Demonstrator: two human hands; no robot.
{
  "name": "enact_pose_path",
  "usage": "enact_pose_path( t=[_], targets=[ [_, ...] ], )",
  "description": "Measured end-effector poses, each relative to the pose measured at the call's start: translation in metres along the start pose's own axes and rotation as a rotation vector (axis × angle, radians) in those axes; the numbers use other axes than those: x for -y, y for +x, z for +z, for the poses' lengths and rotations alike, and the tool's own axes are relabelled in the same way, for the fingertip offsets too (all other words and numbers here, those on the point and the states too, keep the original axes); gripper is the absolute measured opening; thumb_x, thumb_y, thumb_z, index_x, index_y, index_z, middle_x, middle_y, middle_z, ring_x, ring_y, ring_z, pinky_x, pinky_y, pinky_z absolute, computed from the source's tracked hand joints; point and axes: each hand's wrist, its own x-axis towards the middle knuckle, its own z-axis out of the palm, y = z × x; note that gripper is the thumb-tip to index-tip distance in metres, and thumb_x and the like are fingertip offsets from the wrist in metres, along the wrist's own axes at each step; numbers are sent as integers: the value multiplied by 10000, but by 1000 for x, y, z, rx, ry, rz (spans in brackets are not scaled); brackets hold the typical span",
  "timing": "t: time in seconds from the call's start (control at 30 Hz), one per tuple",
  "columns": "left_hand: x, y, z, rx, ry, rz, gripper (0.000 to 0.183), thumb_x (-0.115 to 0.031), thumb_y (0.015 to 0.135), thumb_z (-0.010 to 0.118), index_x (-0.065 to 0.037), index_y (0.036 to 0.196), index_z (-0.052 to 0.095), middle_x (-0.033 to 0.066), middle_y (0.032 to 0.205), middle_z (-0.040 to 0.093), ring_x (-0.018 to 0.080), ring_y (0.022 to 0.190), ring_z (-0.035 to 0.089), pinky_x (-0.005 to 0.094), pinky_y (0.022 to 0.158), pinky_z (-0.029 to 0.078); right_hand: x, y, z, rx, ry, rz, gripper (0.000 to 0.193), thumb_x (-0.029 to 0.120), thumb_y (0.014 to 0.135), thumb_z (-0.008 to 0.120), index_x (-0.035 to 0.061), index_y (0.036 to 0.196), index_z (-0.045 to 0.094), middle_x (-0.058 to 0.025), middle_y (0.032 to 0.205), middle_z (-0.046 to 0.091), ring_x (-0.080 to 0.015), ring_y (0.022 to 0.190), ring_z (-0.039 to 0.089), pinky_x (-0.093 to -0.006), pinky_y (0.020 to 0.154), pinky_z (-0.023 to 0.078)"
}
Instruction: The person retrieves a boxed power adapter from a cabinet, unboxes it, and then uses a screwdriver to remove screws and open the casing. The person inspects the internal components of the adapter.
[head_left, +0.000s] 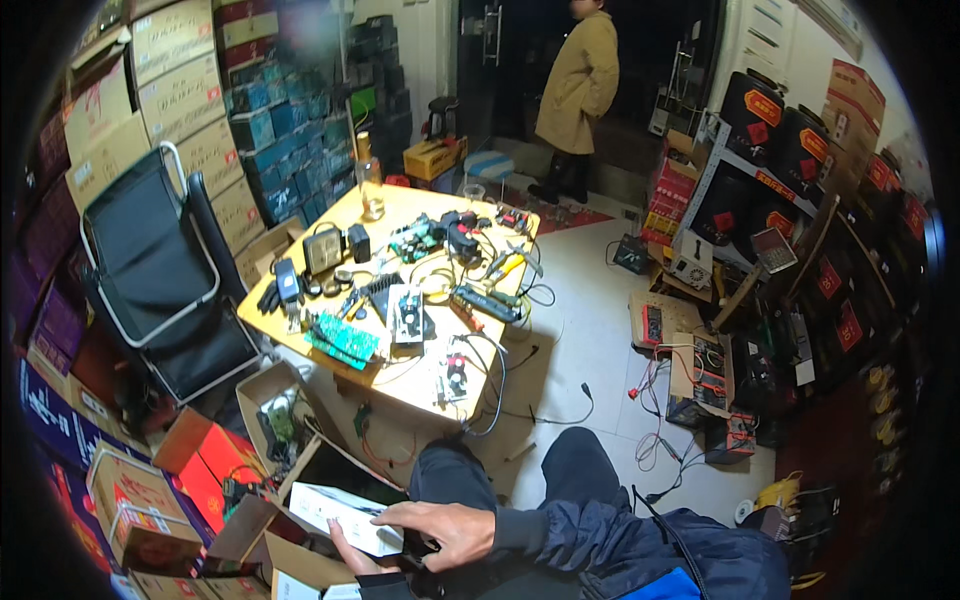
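Observation:
A white cardboard box (330,506) with small dark printing is held low in front of me, over open cartons at my left. My left hand (356,556) grips its near side, the thumb lying on the white face and the other fingers hidden. Coming from the right, my right hand (455,532) grasps the right end of the same box. Its index finger rests on the upper edge, and the thumb is lower down. Just beneath is an open brown carton (300,565) with white boxes inside.
A wooden table (290,330) ahead carries a green circuit board (343,340), tools, cables and a bottle (371,185). A black folding chair (160,270) stands left. Batteries and wires (690,370) lie on the floor at right. A person in a tan coat (580,80) stands by the doorway.

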Motion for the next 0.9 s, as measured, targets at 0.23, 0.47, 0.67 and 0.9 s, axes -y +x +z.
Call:
enact_pose_path(
  t=[0.23,0.47,0.67,0.9],
  targets=[
    [9,2,11,-96,199,6,800,-651,939,640,-136,1515,438,151,1327,602,308,1231,592,500,1034,484,-24,20,37,-339,-497,2,609,232,793,801,5,1291,535,-191,1077,548,-402,1023,602,-478,776,547],
    [9,-2,16,-2,276,-62,776,-643,949,606,-134,1512,448,151,1348,600,315,1252,585,515,1056,473,-39,22,57,-196,-545,82,457,130,852,711,-33,1248,553,-223,964,595,-410,801,673,-494,665,559],
    [16,-1,23,47,343,-93,757,-636,958,578,-132,1509,457,151,1365,598,321,1270,580,529,1075,463,-41,29,73,-265,-627,50,464,172,829,727,-92,1182,583,-292,964,635,-407,785,703,-455,657,579],
    [30,-1,33,92,405,-122,737,-628,968,545,-130,1506,468,152,1386,596,327,1290,574,544,1097,452,-27,50,68,-264,-681,-109,180,146,806,695,-30,844,700,-208,762,728,-382,744,749,-468,637,586]
  ],
)
